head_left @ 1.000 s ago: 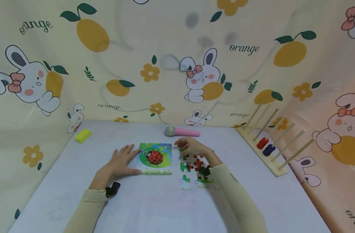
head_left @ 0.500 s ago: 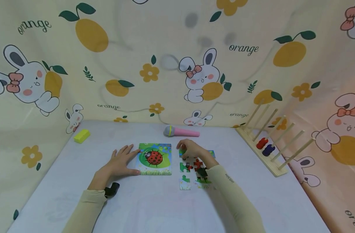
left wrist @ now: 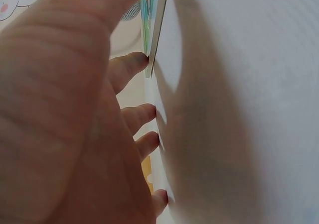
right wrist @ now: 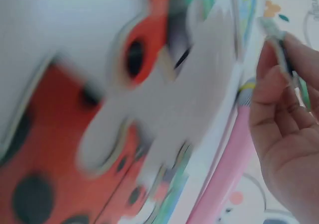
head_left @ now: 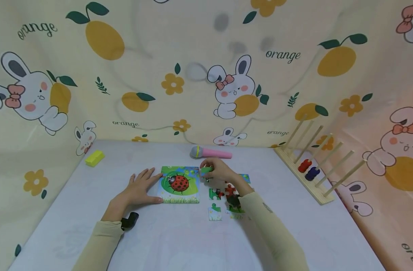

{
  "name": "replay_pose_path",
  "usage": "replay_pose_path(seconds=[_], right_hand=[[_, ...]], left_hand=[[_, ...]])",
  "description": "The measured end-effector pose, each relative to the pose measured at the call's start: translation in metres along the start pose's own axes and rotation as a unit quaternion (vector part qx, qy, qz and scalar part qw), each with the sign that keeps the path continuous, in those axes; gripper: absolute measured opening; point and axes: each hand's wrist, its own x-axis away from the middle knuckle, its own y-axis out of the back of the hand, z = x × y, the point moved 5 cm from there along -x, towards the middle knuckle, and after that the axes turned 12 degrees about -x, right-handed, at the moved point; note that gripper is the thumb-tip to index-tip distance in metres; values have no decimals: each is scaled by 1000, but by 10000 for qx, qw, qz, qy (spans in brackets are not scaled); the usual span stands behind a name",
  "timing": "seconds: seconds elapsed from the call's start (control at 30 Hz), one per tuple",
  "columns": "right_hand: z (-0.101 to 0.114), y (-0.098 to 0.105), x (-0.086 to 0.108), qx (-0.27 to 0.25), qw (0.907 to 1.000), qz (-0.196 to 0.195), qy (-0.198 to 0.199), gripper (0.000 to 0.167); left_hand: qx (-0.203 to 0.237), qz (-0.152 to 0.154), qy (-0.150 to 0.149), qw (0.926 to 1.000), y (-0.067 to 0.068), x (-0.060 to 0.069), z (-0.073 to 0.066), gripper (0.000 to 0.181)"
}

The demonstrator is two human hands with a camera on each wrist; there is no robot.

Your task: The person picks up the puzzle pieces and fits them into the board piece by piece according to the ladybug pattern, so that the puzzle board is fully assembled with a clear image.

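A square ladybug board (head_left: 179,185) lies flat in the middle of the table. At its left edge rests my left hand (head_left: 138,190), fingers spread, thumb and index fingertip touching the edge; the left wrist view shows the other fingertips on the table. My right hand (head_left: 220,171) pinches a green puzzle piece (head_left: 206,170) just right of the board's upper corner; the right wrist view also shows the pinched piece (right wrist: 281,50). Loose ladybug pieces (head_left: 214,213) lie below and beside the right hand, partly hidden by its wrist and sleeve.
Behind the board lies a pink toy microphone (head_left: 214,153). A yellow block (head_left: 95,158) sits at the back left. On the right stands a wooden rack (head_left: 304,175) with upright pegs and red and blue beads. A patterned cloth hangs behind the table.
My right hand first came down onto the upper left loose piece, then lifted it and moved slightly up and left towards the board. The left hand has stayed in place.
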Motion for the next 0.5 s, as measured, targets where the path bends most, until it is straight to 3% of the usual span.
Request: replay_pose_path(seconds=[0.17,0.37,0.5], right_hand=[[11,-15,-18,-453,9989,33,150,31],[25,-44,-41,-1023,9945,206,-13,35],[35,-58,-54,-1076,9940,194,-47,36]], left_hand=[[-8,91,47,9999,0,-1,1,103],[-91,125,71,9999,-2,-1,3,104],[-80,139,84,9998,-3,-2,3,105]])
